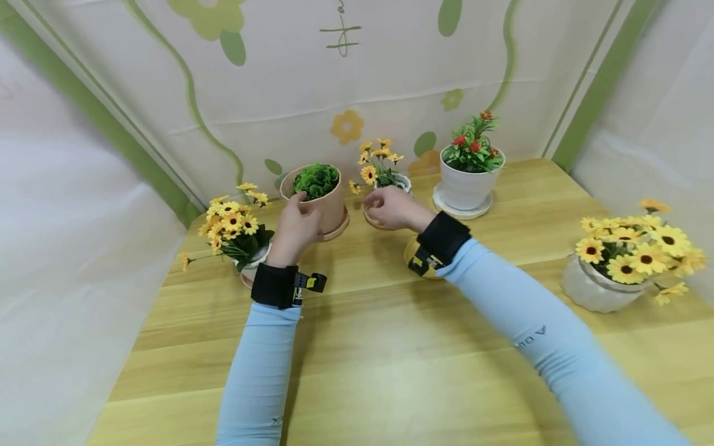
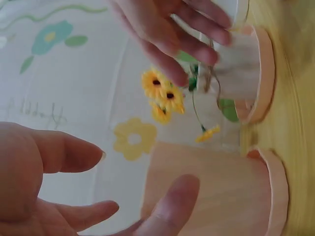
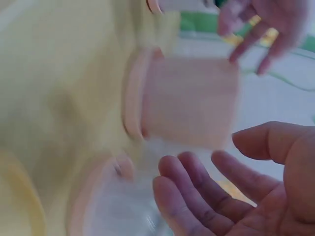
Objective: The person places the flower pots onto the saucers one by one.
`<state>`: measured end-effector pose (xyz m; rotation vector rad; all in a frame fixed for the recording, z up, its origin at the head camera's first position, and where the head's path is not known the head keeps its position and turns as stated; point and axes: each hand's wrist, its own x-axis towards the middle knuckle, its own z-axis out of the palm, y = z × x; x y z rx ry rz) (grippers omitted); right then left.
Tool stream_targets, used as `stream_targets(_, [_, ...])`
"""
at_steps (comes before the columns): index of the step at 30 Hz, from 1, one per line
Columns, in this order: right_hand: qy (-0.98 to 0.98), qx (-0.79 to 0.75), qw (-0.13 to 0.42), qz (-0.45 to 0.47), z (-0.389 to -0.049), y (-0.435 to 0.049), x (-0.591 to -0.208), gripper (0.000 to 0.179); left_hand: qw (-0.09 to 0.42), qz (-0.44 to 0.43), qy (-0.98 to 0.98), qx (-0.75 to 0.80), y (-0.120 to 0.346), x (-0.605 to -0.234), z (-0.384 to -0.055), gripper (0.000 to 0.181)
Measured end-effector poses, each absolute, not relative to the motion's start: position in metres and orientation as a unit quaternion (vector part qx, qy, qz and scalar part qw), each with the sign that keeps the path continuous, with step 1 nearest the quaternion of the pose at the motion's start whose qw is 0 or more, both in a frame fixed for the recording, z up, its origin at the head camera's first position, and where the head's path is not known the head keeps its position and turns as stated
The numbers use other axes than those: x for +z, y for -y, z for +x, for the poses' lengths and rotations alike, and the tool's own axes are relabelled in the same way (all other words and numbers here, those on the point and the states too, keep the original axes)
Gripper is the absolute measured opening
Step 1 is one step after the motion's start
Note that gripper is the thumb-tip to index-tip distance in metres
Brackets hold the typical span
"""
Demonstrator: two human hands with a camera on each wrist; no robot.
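Observation:
A pink pot (image 1: 330, 214) with a leafy green plant (image 1: 316, 179) stands on a pink saucer (image 1: 338, 229) near the back of the table. My left hand (image 1: 298, 229) is beside its left side, fingers apart and fingertips close to the rim; nothing sits between thumb and fingers in the left wrist view. Right of it, a small white pot (image 1: 404, 181) with yellow flowers (image 1: 369, 174) stands on another pink saucer (image 1: 372, 220). My right hand (image 1: 396, 208) hovers in front of that pot, partly hiding it, its fingers loosely bent and holding nothing in the right wrist view.
Yellow flowers (image 1: 231, 222) in a pot stand at left, partly behind my left wrist. A white pot (image 1: 468, 183) with red flowers stands back right; a ribbed white pot (image 1: 599, 288) with yellow flowers is at right. A yellow rounded thing (image 1: 414, 249) lies under my right wrist.

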<state>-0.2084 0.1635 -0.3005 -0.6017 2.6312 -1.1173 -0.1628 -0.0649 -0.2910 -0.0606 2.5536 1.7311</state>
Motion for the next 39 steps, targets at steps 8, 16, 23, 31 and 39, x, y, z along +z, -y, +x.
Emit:
stream_targets(8, [-0.928,-0.331,0.042,-0.166,-0.192,-0.243,-0.291,0.033,0.049,0.033,-0.869,0.491,0.040,-0.297,-0.153,0.042])
stream_targets(16, [-0.947,-0.283,0.088,-0.124,-0.179,-0.298,-0.322,0.028,0.147,0.044,-0.873,0.462,-0.007,-0.335,-0.158,0.036])
stream_targets(23, [-0.933,-0.304,0.175,-0.085,-0.176,-0.308,-0.343,0.022,0.198,0.059,-0.876,0.435,-0.042,-0.360,-0.165,0.036])
stream_targets(31, [-0.923,-0.316,0.205,-0.077,-0.176,-0.305,-0.354,0.020,0.210,0.060,-0.867,0.448,-0.064,-0.370,-0.167,0.034])
stream_targets(39, [-0.933,-0.298,0.185,-0.081,-0.179,-0.303,-0.359,0.019,0.208,0.041,-0.861,0.462,-0.073,-0.374,-0.171,0.035])
